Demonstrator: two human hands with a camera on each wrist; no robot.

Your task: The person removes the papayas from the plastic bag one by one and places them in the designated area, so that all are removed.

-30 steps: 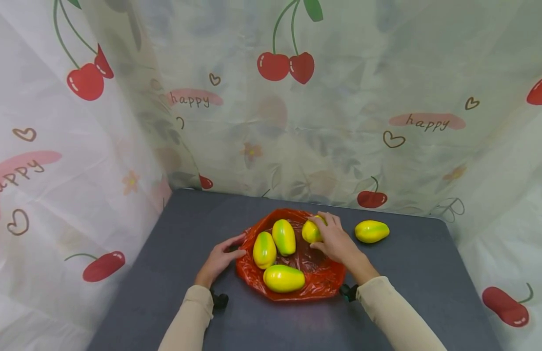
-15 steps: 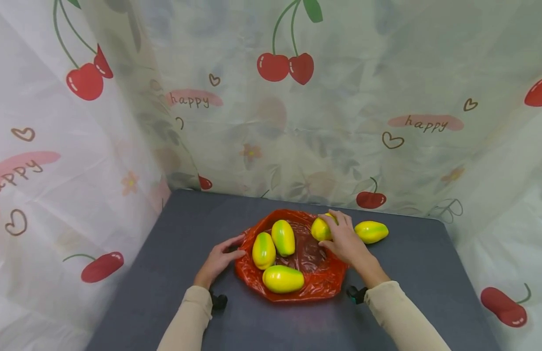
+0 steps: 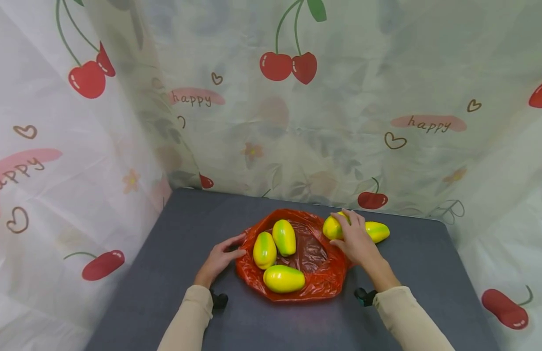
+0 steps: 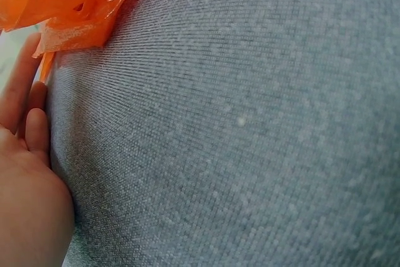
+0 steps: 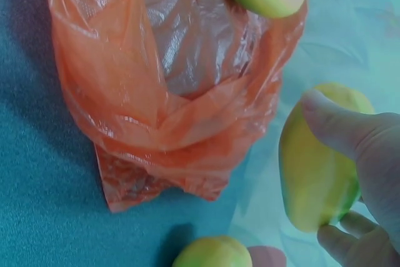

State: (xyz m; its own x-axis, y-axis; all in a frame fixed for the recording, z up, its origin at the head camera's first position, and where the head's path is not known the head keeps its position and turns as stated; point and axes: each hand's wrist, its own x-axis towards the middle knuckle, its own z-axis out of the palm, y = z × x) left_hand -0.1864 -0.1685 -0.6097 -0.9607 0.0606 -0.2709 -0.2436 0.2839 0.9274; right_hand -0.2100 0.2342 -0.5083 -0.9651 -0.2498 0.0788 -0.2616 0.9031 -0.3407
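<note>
A red plastic bag (image 3: 319, 287) lies with its mouth spread wide. Inside it are three glossy yellow-green fruits, mango- or papaya-like, one of them a fruit (image 3: 284, 279) near the front rim. My left hand (image 3: 219, 258) touches the bag's left edge; in the left wrist view its fingers lie fairly straight against the orange-looking plastic (image 4: 81, 4). Past the bag's right rim, my right hand (image 3: 360, 243) grips a similar fruit (image 3: 333, 227). In the right wrist view, thumb and fingers hold this fruit (image 5: 315, 164) from opposite sides, apart from the bag.
Another yellow-green fruit (image 3: 378, 232) rests on the dark grey table (image 3: 411, 273), partly hidden behind my right hand. A pale curtain (image 3: 332, 122) printed with cherries hangs behind the table and at both sides.
My right hand has moved the gripped fruit rightward, from over the bag's inside to beyond its right rim. The left hand stays at the bag's left edge.
</note>
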